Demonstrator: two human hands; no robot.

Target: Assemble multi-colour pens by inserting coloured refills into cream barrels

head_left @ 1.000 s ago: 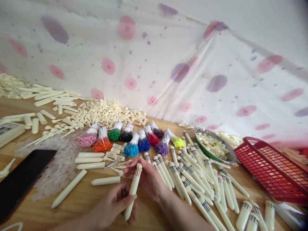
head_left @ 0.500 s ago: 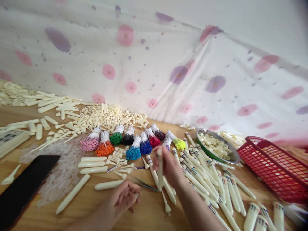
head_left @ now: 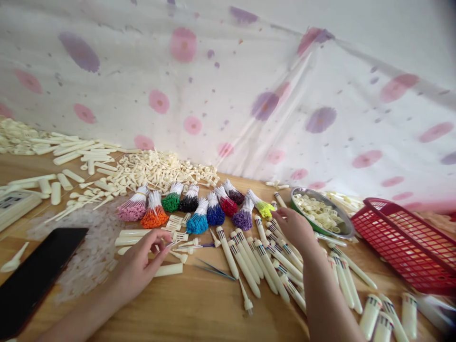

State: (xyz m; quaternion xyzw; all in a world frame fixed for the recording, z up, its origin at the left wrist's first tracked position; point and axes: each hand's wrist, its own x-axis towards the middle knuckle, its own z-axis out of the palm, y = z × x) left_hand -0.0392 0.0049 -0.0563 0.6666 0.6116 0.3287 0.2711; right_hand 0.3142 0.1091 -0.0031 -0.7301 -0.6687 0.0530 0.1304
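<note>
The left hand [head_left: 142, 259] reaches in from the lower left, thumb and fingers [head_left: 158, 233] bent toward each other. The right hand [head_left: 294, 229] is turned inward, its forearm [head_left: 326, 289] slanting up from the lower right.

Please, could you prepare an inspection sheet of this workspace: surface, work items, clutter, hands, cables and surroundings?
Surface: wooden table, largely covered with pale plastic parts.
Work items: multicolour pens clustered centre to right; bundles of coloured refills in a loose band; tweezers lying near the pens.
Clutter: black phone-like slab and translucent small pieces at left.
Left hand: near pale clips; grip unclear.
Right hand: over the pens, near the yellow bundle; grip unclear.
Cables: nothing clearly seen.
Surroundings: spotted sheet behind; metal bowl and red basket at right.
</note>
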